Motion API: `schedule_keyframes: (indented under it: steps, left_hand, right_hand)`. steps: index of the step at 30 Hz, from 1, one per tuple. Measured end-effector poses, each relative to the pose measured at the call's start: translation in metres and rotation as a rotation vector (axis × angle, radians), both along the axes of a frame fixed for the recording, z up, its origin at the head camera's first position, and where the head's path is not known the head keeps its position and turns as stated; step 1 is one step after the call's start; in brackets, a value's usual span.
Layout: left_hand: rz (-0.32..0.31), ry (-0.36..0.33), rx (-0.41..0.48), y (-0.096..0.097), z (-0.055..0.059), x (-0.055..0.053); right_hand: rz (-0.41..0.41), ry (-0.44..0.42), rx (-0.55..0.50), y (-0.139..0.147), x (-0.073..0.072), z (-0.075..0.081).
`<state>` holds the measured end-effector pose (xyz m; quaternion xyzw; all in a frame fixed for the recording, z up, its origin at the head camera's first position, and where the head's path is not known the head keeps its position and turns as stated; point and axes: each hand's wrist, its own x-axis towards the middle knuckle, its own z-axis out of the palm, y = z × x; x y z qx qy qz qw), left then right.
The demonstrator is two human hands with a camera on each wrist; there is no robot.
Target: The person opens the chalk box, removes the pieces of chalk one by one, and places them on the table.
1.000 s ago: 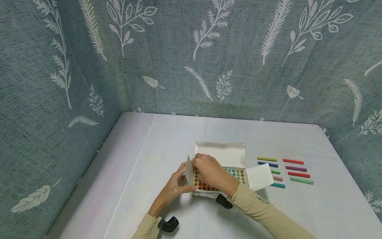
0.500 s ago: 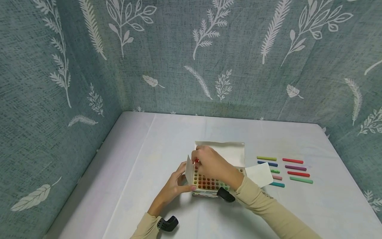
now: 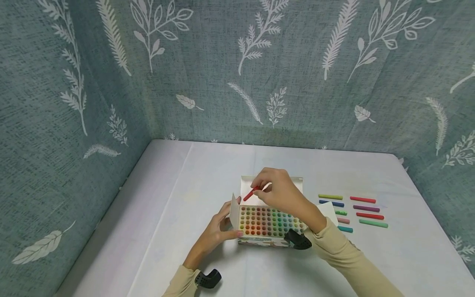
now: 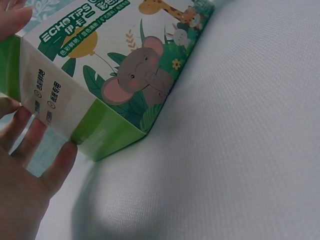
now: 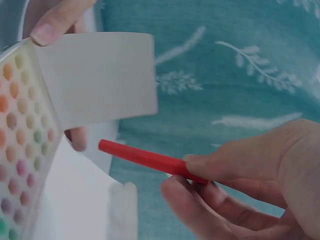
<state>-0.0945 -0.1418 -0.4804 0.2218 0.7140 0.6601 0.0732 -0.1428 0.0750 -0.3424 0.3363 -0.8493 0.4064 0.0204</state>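
Observation:
My right hand [image 3: 280, 190] pinches a red chalk stick [image 3: 250, 194] between thumb and fingers, above the back left of an open chalk box [image 3: 272, 242]. In the right wrist view the red chalk [image 5: 145, 156] slants across with its free end toward the box. Round holes with coloured depths fill the box's top tray [image 5: 20, 120]. My left hand [image 3: 215, 232] holds the box's left end, thumb at the front corner and fingers around the raised side flap [image 3: 234, 212]. The left wrist view shows the box's printed front [image 4: 135, 65] with an elephant.
Several loose chalk sticks lie in two columns to the right, among them a yellow-green one [image 3: 330, 196], a purple one [image 3: 366, 208] and a light green one [image 3: 373, 223]. The box's right flap [image 3: 329, 211] spreads toward them; its back lid [image 3: 246, 183] stands up. Patterned cloth [image 3: 208, 74] hangs behind the white table.
The right hand has risen out of the box and shifted right and back, bringing up the red chalk stick. The left hand stays on the box's left end.

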Motion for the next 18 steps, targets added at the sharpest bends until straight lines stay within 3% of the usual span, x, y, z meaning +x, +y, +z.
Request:
schedule_keyframes:
  steps: [9, 18]
  left_hand:
    - [0.004, 0.009, 0.018, 0.001, 0.001, 0.000]
    - [-0.006, 0.023, 0.025, 0.001, -0.001, -0.001]
  right_hand:
    - [-0.057, -0.118, -0.207, 0.036, 0.002, 0.010]
    - [-0.133, -0.203, -0.230, 0.064, 0.008, 0.012]
